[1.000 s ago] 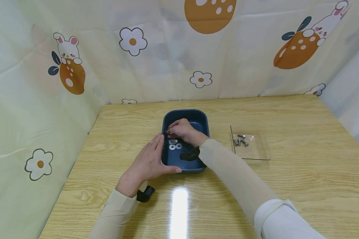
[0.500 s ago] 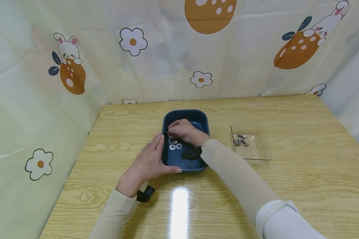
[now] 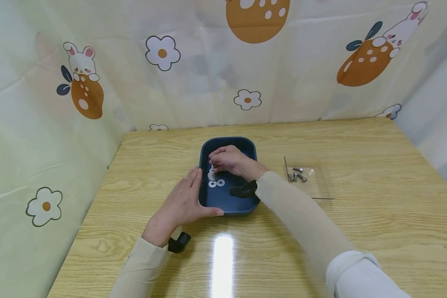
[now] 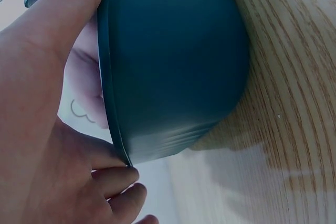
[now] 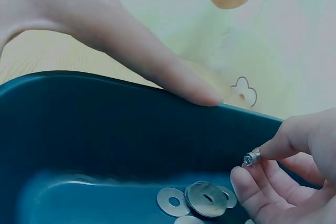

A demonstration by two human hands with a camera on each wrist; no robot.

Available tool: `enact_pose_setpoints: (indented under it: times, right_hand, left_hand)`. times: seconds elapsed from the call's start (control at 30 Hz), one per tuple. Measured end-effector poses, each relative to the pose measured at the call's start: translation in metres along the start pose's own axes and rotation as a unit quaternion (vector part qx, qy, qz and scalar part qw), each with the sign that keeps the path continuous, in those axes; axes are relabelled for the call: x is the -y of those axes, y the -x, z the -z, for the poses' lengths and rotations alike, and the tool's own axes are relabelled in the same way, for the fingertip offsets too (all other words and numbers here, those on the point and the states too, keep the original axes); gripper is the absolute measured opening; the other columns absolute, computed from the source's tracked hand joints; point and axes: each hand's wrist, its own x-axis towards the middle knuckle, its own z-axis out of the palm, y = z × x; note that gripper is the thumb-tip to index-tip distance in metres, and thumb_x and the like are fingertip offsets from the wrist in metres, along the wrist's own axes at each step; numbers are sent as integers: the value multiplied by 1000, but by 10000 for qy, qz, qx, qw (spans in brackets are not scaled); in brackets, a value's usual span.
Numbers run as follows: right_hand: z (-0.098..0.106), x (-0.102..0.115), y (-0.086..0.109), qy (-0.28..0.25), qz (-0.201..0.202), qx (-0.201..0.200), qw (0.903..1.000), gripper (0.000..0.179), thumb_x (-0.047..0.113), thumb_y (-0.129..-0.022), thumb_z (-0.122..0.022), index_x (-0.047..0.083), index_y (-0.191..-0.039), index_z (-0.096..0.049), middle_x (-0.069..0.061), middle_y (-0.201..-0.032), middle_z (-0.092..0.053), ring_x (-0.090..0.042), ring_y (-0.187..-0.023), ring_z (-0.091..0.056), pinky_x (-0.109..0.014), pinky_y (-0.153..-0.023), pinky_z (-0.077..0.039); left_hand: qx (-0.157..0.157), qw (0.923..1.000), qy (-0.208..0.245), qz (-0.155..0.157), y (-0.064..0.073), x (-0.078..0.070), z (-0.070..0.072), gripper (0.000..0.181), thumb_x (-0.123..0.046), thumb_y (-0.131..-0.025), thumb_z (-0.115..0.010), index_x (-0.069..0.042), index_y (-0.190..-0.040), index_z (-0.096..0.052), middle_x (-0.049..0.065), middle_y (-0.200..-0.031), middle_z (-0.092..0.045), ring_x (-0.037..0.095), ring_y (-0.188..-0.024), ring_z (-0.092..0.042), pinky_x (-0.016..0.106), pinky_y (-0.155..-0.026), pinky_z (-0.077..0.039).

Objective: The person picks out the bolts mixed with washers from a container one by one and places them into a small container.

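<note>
A dark blue tray (image 3: 229, 203) stands on the table, with several flat metal washers (image 5: 198, 199) on its bottom at the left side. Inside it, my right hand (image 3: 234, 160) pinches a small socket-head screw (image 5: 251, 158) between thumb and fingertip, just above the washers. My left hand (image 3: 182, 200) rests against the tray's left side, fingers straight along the wall and thumb lying on the front rim. From the left wrist, the tray's outer wall (image 4: 173, 66) fills the middle, with fingertips touching its rim. The far right corner of the tray is partly hidden by my right hand.
Right of the tray is a clear plastic box (image 3: 322, 190) with several screws (image 3: 301, 177) in it. A patterned curtain (image 3: 201, 82) hangs behind and left of the wooden table (image 3: 376, 207). My right forearm crosses over the tray's right rim.
My right hand has risen slightly and shifted a little right over the washers, and the screw in its fingers now shows. My left hand stays on the tray. The head view has shifted slightly.
</note>
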Motion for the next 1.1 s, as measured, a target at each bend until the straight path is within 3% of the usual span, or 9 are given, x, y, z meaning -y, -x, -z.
enact_pose_setpoints:
  times: [0.1,0.33,0.5,0.73,0.83,1.03,1.1]
  right_hand:
    - [5,1,3,-16,10,70,10000,33,6,-98,-59,-7,-128,-58,-26,-123,-61,-20,-85,-62,-30,-83,-59]
    - [14,6,12,-239,-11,182,9995,38,6,-98,-57,-9,-133,-53,-28,-126,-60,-20,-88,-68,-42,-100,-55]
    - [21,6,17,-333,33,311,9990,39,6,-100,-54,-11,-135,-49,-32,-130,-57,-21,-87,-70,-41,-99,-55]
    - [32,7,24,-307,121,369,9988,38,5,-102,-51,-12,-135,-49,-33,-131,-55,-31,-102,-69,-47,-105,-50]
    - [37,8,28,-242,200,402,9987,37,4,-101,-50,-12,-135,-49,-32,-129,-56,-34,-107,-67,-47,-105,-50]
    - [48,11,36,-139,297,385,9987,36,1,-100,-51,-13,-133,-50,-17,-106,-66,-26,-97,-70,-37,-91,-59]
    - [53,11,39,-97,314,435,9985,37,1,-100,-50,-13,-133,-49,-16,-105,-66,-27,-98,-70,-37,-91,-59]
  left_hand:
    - [28,10000,-4,70,-1,0,-1,131,-81,-70,-66,-6,-159,-7,12,-168,-8,27,-156,-11,45,-126,-17]
    - [5,10000,-18,83,-1,-1,-1,131,-81,-69,-67,-6,-159,-8,12,-168,-8,27,-155,-12,46,-126,-18]
    - [14,9999,-27,98,-1,-1,0,131,-82,-69,-67,-6,-159,-9,12,-168,-8,27,-155,-11,47,-126,-18]
    - [12,9999,-31,103,0,-2,0,132,-82,-68,-67,-6,-159,-9,12,-168,-8,28,-155,-11,47,-126,-18]
    - [-25,10000,-30,85,-1,-2,-1,132,-82,-68,-67,-5,-159,-10,12,-168,-9,29,-155,-13,48,-125,-19]
    - [-75,9999,-41,100,0,-2,-2,132,-82,-67,-67,-5,-159,-12,12,-168,-11,29,-155,-14,48,-125,-20]
    - [-94,9999,-24,91,0,-2,-2,133,-83,-67,-67,-5,-159,-12,13,-167,-11,30,-155,-15,48,-125,-21]
